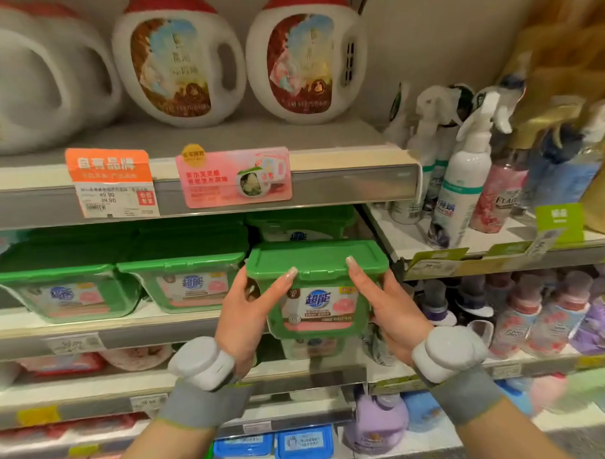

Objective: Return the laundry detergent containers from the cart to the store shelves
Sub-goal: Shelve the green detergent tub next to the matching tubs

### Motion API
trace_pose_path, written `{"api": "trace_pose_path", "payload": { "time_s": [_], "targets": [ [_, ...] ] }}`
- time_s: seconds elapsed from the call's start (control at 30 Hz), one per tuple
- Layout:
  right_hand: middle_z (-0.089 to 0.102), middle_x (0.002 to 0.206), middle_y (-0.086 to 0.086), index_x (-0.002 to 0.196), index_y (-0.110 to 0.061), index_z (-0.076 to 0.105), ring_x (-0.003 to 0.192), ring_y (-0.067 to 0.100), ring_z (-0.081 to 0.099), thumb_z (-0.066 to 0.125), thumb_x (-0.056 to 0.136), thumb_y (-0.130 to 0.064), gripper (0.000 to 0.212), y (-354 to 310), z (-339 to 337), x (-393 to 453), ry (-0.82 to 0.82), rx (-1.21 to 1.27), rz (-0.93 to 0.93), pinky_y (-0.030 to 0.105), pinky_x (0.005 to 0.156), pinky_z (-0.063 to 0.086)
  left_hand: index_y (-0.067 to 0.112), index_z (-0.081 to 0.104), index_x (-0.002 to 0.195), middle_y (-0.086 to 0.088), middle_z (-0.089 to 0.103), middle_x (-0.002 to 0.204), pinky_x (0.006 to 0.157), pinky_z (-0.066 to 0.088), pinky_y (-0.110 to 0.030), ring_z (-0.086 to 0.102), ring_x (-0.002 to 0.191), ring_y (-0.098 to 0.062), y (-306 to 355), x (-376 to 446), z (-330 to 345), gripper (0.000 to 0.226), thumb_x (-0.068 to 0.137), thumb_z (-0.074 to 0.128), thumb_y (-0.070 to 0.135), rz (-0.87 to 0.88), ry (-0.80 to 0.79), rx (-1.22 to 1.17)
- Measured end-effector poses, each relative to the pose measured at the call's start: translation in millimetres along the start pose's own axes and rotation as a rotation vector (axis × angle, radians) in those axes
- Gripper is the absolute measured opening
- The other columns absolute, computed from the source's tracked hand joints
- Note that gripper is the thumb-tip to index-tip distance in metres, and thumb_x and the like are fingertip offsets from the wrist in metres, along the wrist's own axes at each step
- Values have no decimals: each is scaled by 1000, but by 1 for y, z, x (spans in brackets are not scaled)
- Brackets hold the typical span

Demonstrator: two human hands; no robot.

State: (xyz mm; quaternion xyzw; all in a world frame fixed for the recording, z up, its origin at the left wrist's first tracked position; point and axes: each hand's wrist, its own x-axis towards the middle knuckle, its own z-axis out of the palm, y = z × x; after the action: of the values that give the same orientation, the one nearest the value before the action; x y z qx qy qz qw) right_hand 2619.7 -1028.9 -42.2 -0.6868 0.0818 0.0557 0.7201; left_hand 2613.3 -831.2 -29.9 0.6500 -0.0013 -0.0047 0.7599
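A green-lidded detergent pod tub (pixel 317 290) with a pink and blue label is held up in front of the middle shelf (pixel 102 334). My left hand (pixel 249 313) grips its left side, thumb reaching the lid edge. My right hand (pixel 382 305) grips the right side the same way. The tub hangs at the right end of a row of two matching green tubs (pixel 184 267), with another tub (pixel 304 225) behind it deeper on the shelf.
White detergent jugs (pixel 178 62) with red caps stand on the upper shelf (pixel 327 183). Spray bottles (pixel 464 179) and softener bottles fill the shelving to the right. Lower shelves hold pink packs, blue boxes (pixel 303 442) and a purple bottle (pixel 376 422).
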Motion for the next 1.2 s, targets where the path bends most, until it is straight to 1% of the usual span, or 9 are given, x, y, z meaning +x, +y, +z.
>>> {"api": "trace_pose_path", "payload": {
  "time_s": [0.1,0.27,0.43,0.6,0.67,0.73,0.8,1.0,1.2],
  "targets": [
    [53,140,-8,134,-48,41,123,17,56,72,50,-81,96,-2,0,6,-40,62,-11,49,109,39,31,61,118,5,71,114,92,53,-42,67,109,-18,0,6,7,48,72,74,38,-3,-9,-25],
    [69,119,-6,134,-37,44,108,16,67,70,70,-59,73,-9,1,11,-89,165,-63,45,98,50,47,58,118,0,55,136,102,46,-48,61,118,-21,-3,17,13,59,64,79,57,-12,-12,-64],
    [66,124,-7,135,-37,43,111,14,65,73,66,-54,77,-19,0,20,-57,220,-124,38,95,50,31,51,131,9,68,122,80,54,-16,65,110,-7,-1,23,16,46,87,64,28,39,-50,-82],
    [69,119,0,133,-30,44,105,14,68,63,88,-30,49,-12,5,39,-23,277,-114,30,82,52,31,47,121,6,66,112,77,50,-8,64,97,9,-7,34,25,38,89,65,22,13,43,-53],
    [70,117,1,132,-31,44,105,17,68,63,88,-30,48,-9,7,44,-18,291,-107,33,82,54,18,37,132,-15,50,125,78,47,-7,60,107,1,-7,36,27,57,85,69,28,3,106,-21],
    [70,116,0,131,-31,44,104,17,68,62,89,-29,45,-9,8,47,-10,284,-103,28,75,55,13,24,142,-22,37,141,93,39,-20,48,129,-16,-10,42,28,91,75,78,45,-17,129,18],
    [70,116,1,131,-31,45,101,15,69,61,91,-27,43,-8,10,54,13,276,-109,23,70,55,21,20,146,-5,36,150,101,32,-28,39,136,-17,-12,48,29,105,66,78,57,-23,145,51],
    [68,119,-3,121,-38,49,112,17,63,69,74,-47,52,8,17,67,73,204,-70,40,101,45,29,4,153,6,23,157,109,23,-30,27,136,-6,-17,54,31,98,82,66,55,-56,211,107],
    [69,116,-3,105,-43,52,106,18,66,68,66,-54,44,9,18,72,76,121,-39,46,102,46,20,-10,154,2,13,161,115,19,-37,16,147,-15,-20,57,29,101,87,60,52,-140,228,103]
  ]
}}
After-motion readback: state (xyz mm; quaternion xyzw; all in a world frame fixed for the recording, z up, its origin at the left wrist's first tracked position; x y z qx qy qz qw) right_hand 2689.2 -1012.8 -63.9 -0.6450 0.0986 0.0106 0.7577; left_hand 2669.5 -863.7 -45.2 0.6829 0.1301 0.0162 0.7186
